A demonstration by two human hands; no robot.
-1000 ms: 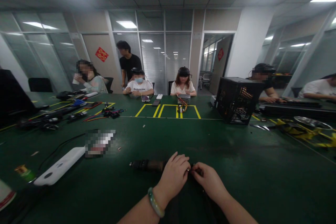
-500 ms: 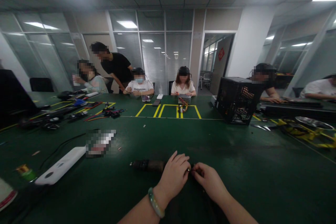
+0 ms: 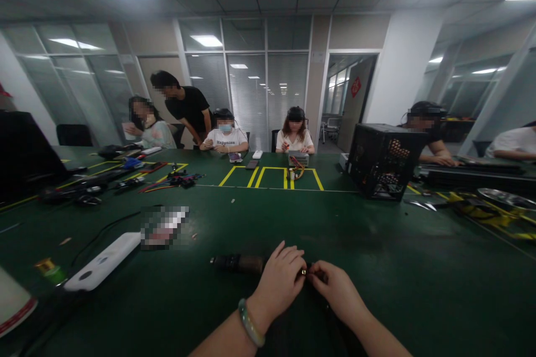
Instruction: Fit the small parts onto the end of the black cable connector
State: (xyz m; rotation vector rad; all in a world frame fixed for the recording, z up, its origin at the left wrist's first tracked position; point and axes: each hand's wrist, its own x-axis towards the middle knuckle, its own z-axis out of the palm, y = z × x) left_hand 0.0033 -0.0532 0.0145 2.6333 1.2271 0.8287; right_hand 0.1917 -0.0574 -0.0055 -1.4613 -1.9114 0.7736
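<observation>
A dark cylindrical tool (image 3: 247, 264), looking like an electric screwdriver, lies on the green table with its narrow tip to the left. My left hand (image 3: 281, 276) is closed over its right part, palm down, and covers much of it. Close beside it, my right hand (image 3: 333, 283) is pinched at the tool's right end. A small shiny metal piece (image 3: 304, 272) shows between the two hands. What my right fingertips hold is too dark and small to name. Below the hands, dark shapes like a cable run toward me, hard to make out.
A white power strip (image 3: 104, 261), a green bottle (image 3: 51, 271) and a white cup (image 3: 12, 304) are at left. Cable bundles (image 3: 176, 177) lie farther back. A black computer case (image 3: 383, 162) stands at right, near yellow cables (image 3: 481, 209). Several people sit across the table.
The view has shifted slightly, so the scene sits a little farther right. Both hands keep nearly the same pose at the tool.
</observation>
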